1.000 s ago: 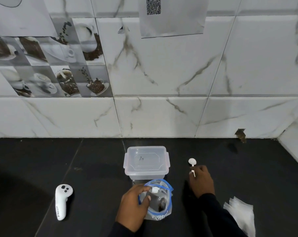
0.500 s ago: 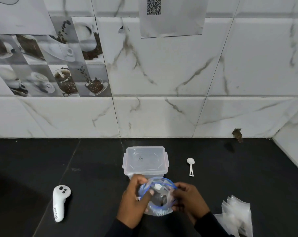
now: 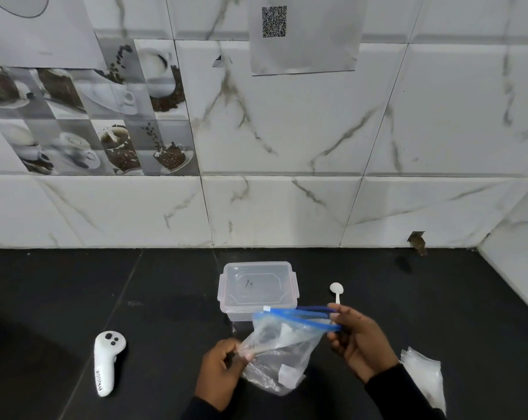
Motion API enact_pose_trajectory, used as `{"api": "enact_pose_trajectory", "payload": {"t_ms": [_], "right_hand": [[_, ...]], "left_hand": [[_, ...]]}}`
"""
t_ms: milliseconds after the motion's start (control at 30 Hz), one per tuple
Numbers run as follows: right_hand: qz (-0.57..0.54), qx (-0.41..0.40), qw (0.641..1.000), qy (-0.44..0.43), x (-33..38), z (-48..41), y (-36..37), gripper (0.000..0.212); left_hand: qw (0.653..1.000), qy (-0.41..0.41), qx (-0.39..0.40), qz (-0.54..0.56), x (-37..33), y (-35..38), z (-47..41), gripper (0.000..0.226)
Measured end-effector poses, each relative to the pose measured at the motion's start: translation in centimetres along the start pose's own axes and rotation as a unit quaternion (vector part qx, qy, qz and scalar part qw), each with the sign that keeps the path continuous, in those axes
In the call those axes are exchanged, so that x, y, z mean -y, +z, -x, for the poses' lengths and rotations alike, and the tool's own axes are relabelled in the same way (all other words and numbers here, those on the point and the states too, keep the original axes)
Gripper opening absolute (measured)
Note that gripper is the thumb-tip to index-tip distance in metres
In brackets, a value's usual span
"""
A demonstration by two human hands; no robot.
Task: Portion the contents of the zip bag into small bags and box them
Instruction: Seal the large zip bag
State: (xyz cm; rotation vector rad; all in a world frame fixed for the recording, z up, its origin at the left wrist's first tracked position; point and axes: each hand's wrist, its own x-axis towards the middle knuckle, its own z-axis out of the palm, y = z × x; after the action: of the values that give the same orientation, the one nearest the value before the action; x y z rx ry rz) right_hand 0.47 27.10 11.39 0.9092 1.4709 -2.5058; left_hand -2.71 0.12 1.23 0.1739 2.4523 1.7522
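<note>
Zip bag (image 3: 282, 350), held just in front of the lidded box (image 3: 258, 286), is pinched at one side by the left hand (image 3: 223, 371) and at its blue zip by the right hand (image 3: 356, 338), presumably stretched taut for opening.

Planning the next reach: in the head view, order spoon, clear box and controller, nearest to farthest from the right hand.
1. spoon, just beyond the right hand.
2. clear box, back and to the left.
3. controller, far off to the left.
</note>
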Motion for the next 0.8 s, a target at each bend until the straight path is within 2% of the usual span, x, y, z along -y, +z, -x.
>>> {"api": "enact_pose_trajectory", "payload": {"t_ms": [200,233,267,300,333,400,433,467,500,567,633,667,700,800], "right_hand": [[0.006,0.027,0.997,-0.072,1.6,1.1,0.3,0.031],[0.066,0.016,0.993,-0.097,1.7,1.1,0.3,0.034],[0.173,-0.013,0.975,-0.138,1.8,1.2,0.2,0.038],[0.298,-0.058,0.932,-0.198,1.9,1.1,0.0,0.044],[0.402,-0.114,0.868,-0.268,1.9,1.0,-0.2,0.051],[0.487,-0.171,0.761,-0.393,2.6,1.5,-0.1,0.061],[0.509,-0.162,0.726,-0.434,3.1,1.8,0.2,0.065],[0.529,-0.118,0.71,-0.45,3.6,2.1,0.8,0.07],[0.549,-0.048,0.714,-0.432,4.1,2.5,1.6,0.075],[0.588,0.1,0.733,-0.326,4.5,2.4,3.4,0.071],[0.633,0.199,0.708,-0.241,4.0,1.4,4.8,0.042],[0.634,0.211,0.7,-0.251,3.6,0.9,5.3,0.023],[0.606,0.212,0.719,-0.265,3.2,0.2,5.4,0.013],[0.501,0.124,0.794,-0.322,4.5,-0.4,5.4,0.02]], "left_hand": [[0.995,-0.005,0.071,0.063,-0.5,-0.1,0.2,0.037],[0.994,-0.006,0.081,0.078,-0.7,0.0,0.3,0.037],[0.993,-0.004,0.086,0.086,-1.0,0.0,0.4,0.038],[0.992,-0.001,0.089,0.09,-1.4,0.1,0.6,0.038],[0.992,0.003,0.088,0.088,-1.7,0.1,0.7,0.038],[0.992,0.016,0.088,0.084,-2.5,0.2,0.9,0.037],[0.992,0.029,0.092,0.079,-2.9,0.2,0.9,0.034],[0.992,0.044,0.093,0.068,-3.4,0.2,0.9,0.03],[0.992,0.058,0.095,0.055,-3.7,0.3,1.0,0.025],[0.99,0.087,0.102,0.036,-4.3,0.6,1.2,0.021],[0.988,0.105,0.114,0.022,-5.0,1.0,1.4,0.019],[0.987,0.107,0.118,0.018,-5.3,1.1,1.4,0.018],[0.987,0.108,0.122,0.014,-5.4,1.1,1.4,0.017],[0.984,0.097,0.145,-0.027,-4.4,0.9,1.8,0.019]]}}
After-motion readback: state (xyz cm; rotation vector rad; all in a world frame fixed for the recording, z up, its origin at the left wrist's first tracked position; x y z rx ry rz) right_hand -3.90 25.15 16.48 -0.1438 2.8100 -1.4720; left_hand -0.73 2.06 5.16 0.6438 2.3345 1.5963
